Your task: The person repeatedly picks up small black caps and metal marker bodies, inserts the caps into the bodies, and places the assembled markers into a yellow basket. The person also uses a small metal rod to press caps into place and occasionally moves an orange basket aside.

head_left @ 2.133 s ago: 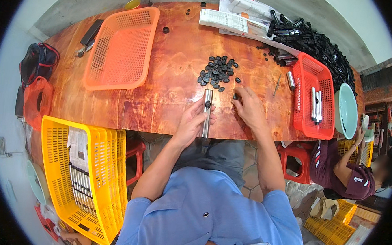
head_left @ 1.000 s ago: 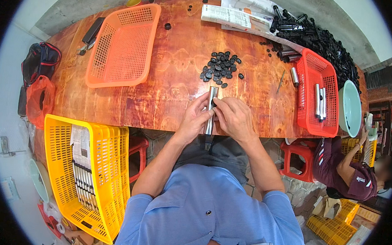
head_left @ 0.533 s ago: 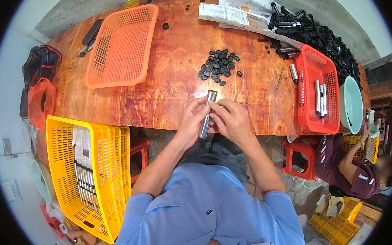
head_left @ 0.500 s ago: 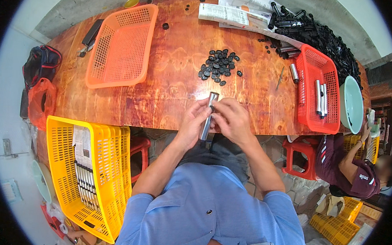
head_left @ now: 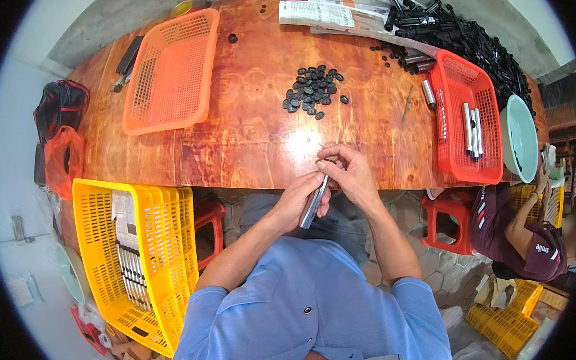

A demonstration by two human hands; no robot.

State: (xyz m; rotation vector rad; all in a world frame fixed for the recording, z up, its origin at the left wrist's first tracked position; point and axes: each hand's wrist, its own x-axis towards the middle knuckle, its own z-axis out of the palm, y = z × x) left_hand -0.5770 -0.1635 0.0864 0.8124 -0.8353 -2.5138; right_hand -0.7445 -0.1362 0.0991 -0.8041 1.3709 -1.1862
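A silver metal tube (head_left: 312, 208) slants over the table's near edge, its lower end pointing toward my body. My left hand (head_left: 296, 202) is wrapped round it, thumb along its upper part. At the tube's far end, my right hand (head_left: 353, 179) has its thumb and forefinger pinched together; whatever lies between them is too small to make out. Beyond both hands, a loose pile of small black caps (head_left: 315, 88) lies on the wooden table (head_left: 251, 138).
An orange basket (head_left: 137, 95) stands left; a red basket (head_left: 446, 147) with white-silver tubes stands right, beside a pale green basin (head_left: 529, 145). Black parts (head_left: 455, 38) heap at the back right. Yellow crates (head_left: 85, 253) stand lower left. A co-worker (head_left: 522, 230) sits at right.
The tube and my left hand have come closer to my body, and the tube now tilts more. My right fingers have shifted from its side to its far end. The view has turned slightly.
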